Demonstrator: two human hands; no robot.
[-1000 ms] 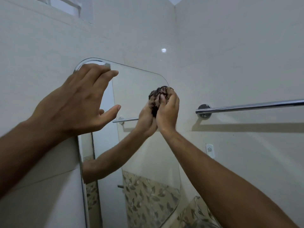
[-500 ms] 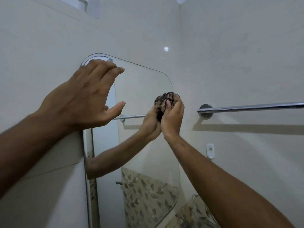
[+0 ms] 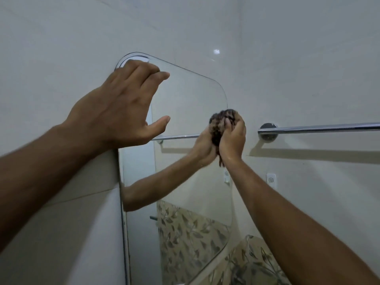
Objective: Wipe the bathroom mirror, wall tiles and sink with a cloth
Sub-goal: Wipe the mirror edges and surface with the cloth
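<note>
A rounded frameless mirror (image 3: 191,99) hangs on the pale tiled wall (image 3: 61,48). My right hand (image 3: 233,139) is shut on a bunched dark brown cloth (image 3: 221,120) and presses it against the mirror's right edge, about halfway up. Its reflection meets it in the glass. My left hand (image 3: 121,108) rests on the mirror's upper left corner with fingers spread and thumb out, holding nothing. The sink is out of view.
A chrome towel bar (image 3: 318,128) runs along the right wall, its round mount close to my right hand. Below it sits a small white wall socket (image 3: 271,179). Leaf-patterned tiles (image 3: 253,264) line the lower corner.
My right hand with the cloth has slid down along the mirror's right edge. My left hand stays at the upper left corner.
</note>
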